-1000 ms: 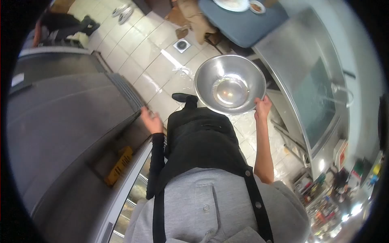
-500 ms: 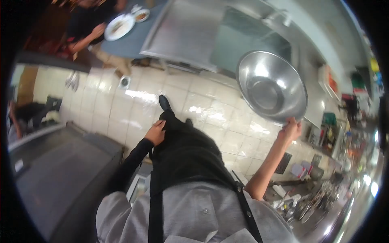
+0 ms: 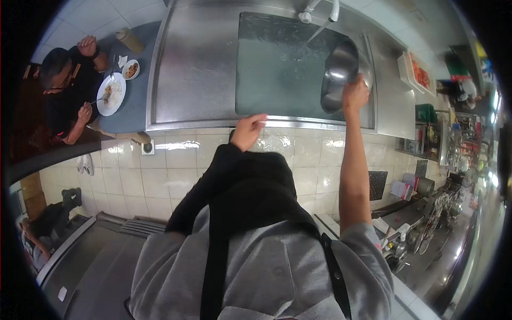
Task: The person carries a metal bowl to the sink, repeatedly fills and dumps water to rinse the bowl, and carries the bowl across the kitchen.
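My right hand (image 3: 356,96) is closed on the near rim of a large stainless steel mixing bowl (image 3: 341,69). The bowl is tipped on its side over the right end of a sink (image 3: 282,74) full of cloudy water, its lower part at the water. To the bowl's left, a stream runs from a white faucet (image 3: 332,10) into the sink. My left hand (image 3: 249,132) is by the sink's front edge, fingers loosely stretched and holding nothing.
A steel drainboard (image 3: 197,69) adjoins the sink on the left. Beyond it, a seated person (image 3: 66,96) eats from a white plate (image 3: 118,104) at a blue-grey table (image 3: 140,85). A white bin (image 3: 408,74) with red-orange items stands right. Steel counter (image 3: 101,266) lies behind left.
I have come up to the sink and turned to face it. The mixing bowl has gone from above the floor to over the water and is tipped further. My left hand has moved forward.
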Demonstrator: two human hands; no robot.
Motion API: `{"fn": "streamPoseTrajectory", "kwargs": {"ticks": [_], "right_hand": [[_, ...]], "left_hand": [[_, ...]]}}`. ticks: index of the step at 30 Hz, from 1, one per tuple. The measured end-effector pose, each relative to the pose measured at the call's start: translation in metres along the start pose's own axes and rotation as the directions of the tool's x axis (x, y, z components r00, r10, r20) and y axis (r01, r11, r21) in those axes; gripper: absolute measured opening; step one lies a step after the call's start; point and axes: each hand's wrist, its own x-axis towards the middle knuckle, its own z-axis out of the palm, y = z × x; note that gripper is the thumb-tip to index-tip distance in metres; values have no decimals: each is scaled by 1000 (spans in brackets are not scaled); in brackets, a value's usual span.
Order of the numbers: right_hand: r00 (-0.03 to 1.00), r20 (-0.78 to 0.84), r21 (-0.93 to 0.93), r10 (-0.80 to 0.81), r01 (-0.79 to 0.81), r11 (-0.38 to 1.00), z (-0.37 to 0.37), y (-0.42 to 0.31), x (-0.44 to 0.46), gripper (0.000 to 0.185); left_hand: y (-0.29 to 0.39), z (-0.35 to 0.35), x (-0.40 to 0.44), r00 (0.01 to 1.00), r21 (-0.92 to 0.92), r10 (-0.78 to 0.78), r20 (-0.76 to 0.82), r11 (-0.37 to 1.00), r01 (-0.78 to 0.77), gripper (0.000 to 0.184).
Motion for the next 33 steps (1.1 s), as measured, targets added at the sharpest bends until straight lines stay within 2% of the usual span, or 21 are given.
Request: {"fn": "streamPoseTrajectory", "kwargs": {"ticks": [1, 2, 3, 4, 5, 6, 7, 8, 9, 11, 14, 16, 17, 19, 22, 24, 25, 27, 30, 33], "right_hand": [[998, 62, -4, 9, -9, 1000, 9, -8, 0, 17], [994, 103, 4, 37, -37, 999, 16, -14, 0, 22], [988, 148, 23, 50, -54, 998, 22, -17, 0, 27], [995, 101, 152, 18, -33, 988, 27, -19, 0, 32], [959, 269, 107, 94, -127, 986, 29, -20, 5, 31], [997, 78, 192, 13, -28, 981, 93, 24, 3, 29], [959, 279, 245, 53, -125, 961, 95, 34, 7, 22], [894, 399, 459, 202, -386, 800, 122, 54, 5, 15], [673, 666, 509, 322, -725, 464, 110, 48, 7, 14], [358, 898, 274, 257, -911, 309, 140, 85, 10, 13], [106, 969, 15, 225, -928, 373, 195, 125, 18, 19], [-46, 985, -109, 165, -913, 394, 215, 133, 26, 20], [-74, 980, -147, 183, -893, 426, 227, 132, 28, 19], [-123, 967, -220, 222, -846, 486, 242, 122, 31, 18], [69, 969, -84, 239, -813, 576, 247, 94, 25, 15], [334, 929, 168, 160, -765, 622, 229, 67, 14, 12], [458, 882, 291, 112, -715, 636, 228, 59, 11, 11], [538, 842, 411, 32, -680, 608, 230, 53, 8, 9], [620, 784, 549, -26, -674, 494, 251, 74, 1, 10], [678, 730, 645, -86, -643, 412, 243, 83, 6, 16]], "left_hand": [[-14, 19, 24, 1000, -161, -1, -24, 987, -3, 25], [-25, 31, 45, 999, -132, -45, 14, 990, 46, 27], [-43, 48, 61, 994, -189, -109, 25, 976, 112, 23], [-41, 52, 81, 964, 102, -221, 148, 973, 207, 17], [-53, 63, 94, 968, 325, -155, 199, 942, 84, 15], [-53, 63, 103, 935, 592, 40, 352, 764, -256, 17], [-51, 65, 115, 941, 536, -150, 302, 843, -37, 22], [-51, 68, 128, 911, 471, -335, 241, 861, 192, 28], [-61, 74, 137, 910, 428, -396, 123, 848, 312, 42], [-95, 89, 155, 950, 406, -283, -130, 859, 312, 44], [-45, 53, 178, 808, 162, -508, -298, 807, 567, 44], [-60, 46, 198, 721, 35, -598, -350, 761, 648, 45], [-68, 44, 205, 674, -27, -641, -367, 732, 681, 46], [-66, 38, 211, 669, -19, -654, -353, 720, 694, 47], [-64, 33, 217, 610, -60, -705, -361, 671, 739, 46], [-64, 36, 217, 520, -114, -733, -438, 619, 777, 45], [-67, 36, 215, 526, -107, -730, -437, 623, 775, 43], [-71, 37, 204, 535, -96, -723, -438, 629, 771, 40], [-36, 33, 178, 548, -264, -769, -329, 632, 728, 35], [-27, 50, 155, 641, -157, -603, -475, 775, 612, 35]]}}
